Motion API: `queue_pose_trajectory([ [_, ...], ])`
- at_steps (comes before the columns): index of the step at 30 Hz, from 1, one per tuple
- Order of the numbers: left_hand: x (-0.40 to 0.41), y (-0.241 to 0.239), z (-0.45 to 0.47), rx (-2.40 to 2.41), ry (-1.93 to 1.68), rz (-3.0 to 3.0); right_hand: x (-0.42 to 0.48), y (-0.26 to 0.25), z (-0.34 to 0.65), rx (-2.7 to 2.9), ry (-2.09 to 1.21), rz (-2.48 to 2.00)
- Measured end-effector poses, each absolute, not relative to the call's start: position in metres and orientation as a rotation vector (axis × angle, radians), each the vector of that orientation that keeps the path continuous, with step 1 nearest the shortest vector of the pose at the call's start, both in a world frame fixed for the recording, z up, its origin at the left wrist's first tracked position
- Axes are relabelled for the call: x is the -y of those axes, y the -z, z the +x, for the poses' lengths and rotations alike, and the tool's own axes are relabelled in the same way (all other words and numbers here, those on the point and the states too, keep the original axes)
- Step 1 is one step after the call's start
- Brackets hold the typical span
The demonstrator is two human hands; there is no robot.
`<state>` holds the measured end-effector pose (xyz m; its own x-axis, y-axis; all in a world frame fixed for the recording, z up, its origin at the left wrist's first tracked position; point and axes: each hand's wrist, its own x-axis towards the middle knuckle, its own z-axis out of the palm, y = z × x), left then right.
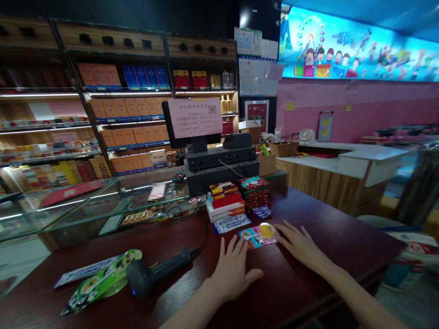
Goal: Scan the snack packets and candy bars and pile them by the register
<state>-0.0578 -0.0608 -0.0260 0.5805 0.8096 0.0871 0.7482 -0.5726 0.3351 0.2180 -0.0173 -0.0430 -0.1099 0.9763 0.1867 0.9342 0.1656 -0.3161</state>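
The left hand (232, 268) and right hand (301, 244), fingers spread wide, flank the colourful packet (256, 235); a careless forward push could topple the stacked bars (226, 202) behind it

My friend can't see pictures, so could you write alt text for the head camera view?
A person's left hand and right hand are spread over a dark red counter, close to the left and right edges of a small colourful packet. Stacked packs sit just behind it; a dark handheld scanner and a green packet lie to the left.
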Motion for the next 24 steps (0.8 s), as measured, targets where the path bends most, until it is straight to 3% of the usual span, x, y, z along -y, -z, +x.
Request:
queue_pose_trajectory([
  [24,0.054,0.023,-0.045,-1.310,-0.389,2.498,0.000,0.049,0.230,2.113,-0.078,-1.800],
])
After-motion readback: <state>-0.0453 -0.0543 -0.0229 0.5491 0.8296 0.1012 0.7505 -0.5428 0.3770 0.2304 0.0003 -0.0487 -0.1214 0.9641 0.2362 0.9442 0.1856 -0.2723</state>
